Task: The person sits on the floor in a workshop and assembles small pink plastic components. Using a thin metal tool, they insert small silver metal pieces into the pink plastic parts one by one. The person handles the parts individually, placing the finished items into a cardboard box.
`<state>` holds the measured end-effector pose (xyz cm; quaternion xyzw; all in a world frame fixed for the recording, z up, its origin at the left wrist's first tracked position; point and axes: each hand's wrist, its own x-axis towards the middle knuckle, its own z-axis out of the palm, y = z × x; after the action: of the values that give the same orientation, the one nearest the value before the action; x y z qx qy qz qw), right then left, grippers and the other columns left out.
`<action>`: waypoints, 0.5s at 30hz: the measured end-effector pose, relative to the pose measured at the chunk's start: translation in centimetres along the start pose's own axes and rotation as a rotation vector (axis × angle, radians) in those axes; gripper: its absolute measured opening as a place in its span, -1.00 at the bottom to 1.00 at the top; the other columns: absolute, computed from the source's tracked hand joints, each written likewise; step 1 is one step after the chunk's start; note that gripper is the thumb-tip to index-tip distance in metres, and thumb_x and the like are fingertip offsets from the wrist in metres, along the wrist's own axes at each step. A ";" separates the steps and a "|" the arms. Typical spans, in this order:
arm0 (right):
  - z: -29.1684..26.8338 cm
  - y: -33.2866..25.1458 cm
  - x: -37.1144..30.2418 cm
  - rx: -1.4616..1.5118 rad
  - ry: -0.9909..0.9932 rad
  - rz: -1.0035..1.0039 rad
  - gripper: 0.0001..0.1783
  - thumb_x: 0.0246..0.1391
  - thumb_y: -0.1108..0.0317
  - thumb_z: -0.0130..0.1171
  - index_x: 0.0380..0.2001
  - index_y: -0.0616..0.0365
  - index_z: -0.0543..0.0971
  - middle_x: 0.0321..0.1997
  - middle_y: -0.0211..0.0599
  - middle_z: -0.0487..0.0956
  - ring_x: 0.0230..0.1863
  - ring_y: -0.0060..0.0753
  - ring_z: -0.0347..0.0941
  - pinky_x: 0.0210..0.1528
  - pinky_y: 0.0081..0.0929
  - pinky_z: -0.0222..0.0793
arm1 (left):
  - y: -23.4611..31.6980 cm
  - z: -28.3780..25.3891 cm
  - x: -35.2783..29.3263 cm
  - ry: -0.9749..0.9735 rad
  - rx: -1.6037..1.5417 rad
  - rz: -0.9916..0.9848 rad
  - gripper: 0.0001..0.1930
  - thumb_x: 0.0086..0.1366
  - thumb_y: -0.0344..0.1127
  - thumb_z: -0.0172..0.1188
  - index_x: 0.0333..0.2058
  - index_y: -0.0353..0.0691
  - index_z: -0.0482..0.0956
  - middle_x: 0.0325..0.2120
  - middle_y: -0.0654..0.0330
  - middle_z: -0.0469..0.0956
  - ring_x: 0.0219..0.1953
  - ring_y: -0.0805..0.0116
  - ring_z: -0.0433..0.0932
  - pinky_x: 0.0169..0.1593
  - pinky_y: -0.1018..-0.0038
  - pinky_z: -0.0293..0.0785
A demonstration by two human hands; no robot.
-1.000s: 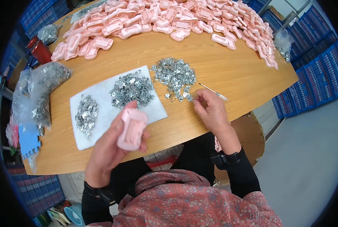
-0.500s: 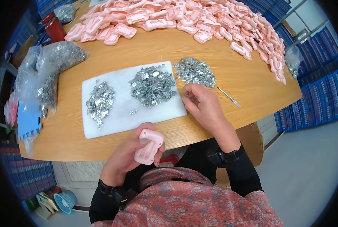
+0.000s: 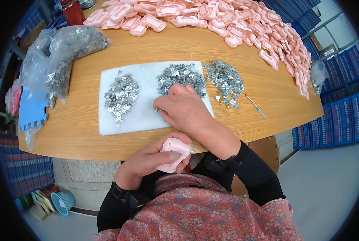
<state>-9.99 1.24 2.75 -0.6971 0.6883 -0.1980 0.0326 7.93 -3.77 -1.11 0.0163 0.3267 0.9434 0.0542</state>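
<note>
My left hand [image 3: 147, 160] is closed round a pale pink plastic housing [image 3: 173, 154] near the table's front edge, thumb over its recessed compartment. Over the white foam sheet [image 3: 147, 123], my right hand [image 3: 187, 109] reaches across with bent fingers. Its fingertips come down at a few small metal pieces [image 3: 158, 109], and whether one is pinched between them is hidden. Behind that hand lies a heap of small silvery metal pieces [image 3: 179, 76], partly covered by it. A second metal heap [image 3: 122, 96] sits on the sheet's left, and a third heap [image 3: 224, 78] on the bare wood just right of it.
Many pink housings [image 3: 243, 24] are piled along the table's far side. Clear bags of metal parts [image 3: 73, 46], a red can [image 3: 73, 12] and a blue foam mat [image 3: 32, 108] stand at the left. A thin pen-like tool [image 3: 255, 105] lies at the right.
My right hand has moved left from beside the right-hand heap to the small pieces on the sheet. My left hand has tilted the pink housing. The whole view has shifted slightly.
</note>
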 end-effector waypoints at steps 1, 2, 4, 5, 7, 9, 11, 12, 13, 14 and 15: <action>0.1 0.0 0.1 0.006 0.025 -0.003 -0.79 -0.11 0.45 0.26 -0.32 0.05 0.56 -0.38 -0.35 0.58 -0.12 -0.25 0.41 -0.04 -0.30 0.24 | 0.1 0.0 0.0 0.007 0.004 -0.001 -0.54 0.37 -0.28 0.11 0.20 -0.15 0.27 -0.25 0.14 0.51 -0.28 0.36 0.53 -0.16 0.43 0.45; 0.0 0.1 0.0 0.011 0.050 -0.005 -0.79 -0.10 0.45 0.27 -0.31 0.05 0.57 -0.39 -0.35 0.56 -0.15 -0.23 0.42 -0.08 -0.29 0.27 | 0.1 0.1 0.0 0.028 -0.011 0.020 -0.53 0.37 -0.29 0.10 0.21 -0.14 0.25 -0.26 0.13 0.51 -0.27 0.35 0.54 -0.17 0.43 0.46; -0.5 0.3 -0.3 0.093 0.120 0.001 -0.79 -0.10 0.45 0.28 -0.31 0.07 0.57 -0.40 -0.33 0.55 -0.19 -0.21 0.46 -0.14 -0.29 0.33 | 0.1 0.3 -0.1 0.072 -0.045 0.069 -0.51 0.37 -0.30 0.09 0.24 -0.13 0.23 -0.27 0.13 0.52 -0.26 0.33 0.56 -0.18 0.41 0.50; -1.4 0.6 -0.8 0.168 0.170 0.013 -0.79 -0.09 0.46 0.28 -0.31 0.09 0.56 -0.39 -0.32 0.56 -0.21 -0.21 0.48 -0.16 -0.31 0.36 | 0.4 0.3 -0.1 0.147 -0.059 0.085 -0.49 0.35 -0.31 0.11 0.24 -0.11 0.23 -0.28 0.10 0.52 -0.27 0.30 0.56 -0.18 0.38 0.52; -3.2 0.2 -1.8 0.342 0.213 0.097 -0.80 -0.06 0.51 0.22 -0.29 0.12 0.53 -0.34 -0.24 0.57 -0.24 -0.14 0.52 -0.18 -0.26 0.43 | 1.3 0.3 0.0 0.303 -0.087 0.119 -0.45 0.31 -0.34 0.16 0.25 -0.06 0.23 -0.30 0.06 0.53 -0.28 0.25 0.58 -0.19 0.31 0.57; -4.9 -0.6 -3.1 0.381 0.159 0.178 -0.79 -0.07 0.52 0.22 -0.28 0.13 0.53 -0.34 -0.22 0.57 -0.24 -0.13 0.52 -0.20 -0.27 0.44 | 1.8 0.5 0.4 0.377 -0.097 0.161 -0.41 0.29 -0.39 0.15 0.27 -0.06 0.21 -0.30 0.08 0.53 -0.28 0.27 0.58 -0.19 0.31 0.59; -5.7 -1.6 -3.7 0.398 0.126 0.188 -0.78 -0.07 0.52 0.22 -0.28 0.14 0.53 -0.34 -0.21 0.56 -0.24 -0.13 0.52 -0.22 -0.28 0.45 | 2.0 0.8 0.8 0.431 -0.083 0.191 -0.36 0.26 -0.44 0.15 0.30 -0.11 0.17 -0.28 0.10 0.53 -0.28 0.30 0.58 -0.19 0.32 0.59; -6.0 -2.1 -4.1 0.393 0.124 0.162 -0.78 -0.07 0.53 0.23 -0.28 0.14 0.53 -0.34 -0.21 0.56 -0.24 -0.13 0.52 -0.23 -0.29 0.45 | 2.2 1.1 1.1 0.442 -0.083 0.189 -0.38 0.27 -0.46 0.15 0.29 -0.13 0.18 -0.28 0.11 0.52 -0.27 0.32 0.58 -0.19 0.34 0.59; -6.2 -2.3 -4.4 0.388 0.122 0.136 -0.78 -0.07 0.53 0.23 -0.27 0.14 0.53 -0.34 -0.20 0.55 -0.25 -0.13 0.52 -0.25 -0.29 0.45 | 2.3 1.4 1.4 0.453 -0.083 0.186 -0.39 0.28 -0.47 0.15 0.28 -0.16 0.18 -0.28 0.13 0.52 -0.27 0.34 0.57 -0.18 0.36 0.59; -6.1 -2.3 -4.7 0.368 0.125 0.099 -0.77 -0.07 0.53 0.23 -0.27 0.14 0.53 -0.34 -0.20 0.55 -0.25 -0.13 0.52 -0.25 -0.29 0.45 | 2.4 1.6 1.7 0.464 -0.084 0.184 -0.41 0.29 -0.49 0.14 0.27 -0.19 0.18 -0.27 0.14 0.51 -0.26 0.36 0.57 -0.18 0.38 0.59; -6.0 -2.2 -4.9 0.347 0.130 0.065 -0.77 -0.07 0.53 0.24 -0.27 0.14 0.53 -0.34 -0.20 0.55 -0.25 -0.13 0.52 -0.25 -0.29 0.46 | 2.4 1.8 2.1 0.473 -0.062 0.178 -0.41 0.28 -0.49 0.15 0.27 -0.19 0.19 -0.27 0.15 0.50 -0.26 0.37 0.57 -0.18 0.39 0.59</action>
<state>-9.69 7.51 7.88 -0.6440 0.6667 -0.3574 0.1143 5.74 -4.29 1.74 -0.1777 0.2985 0.9316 -0.1066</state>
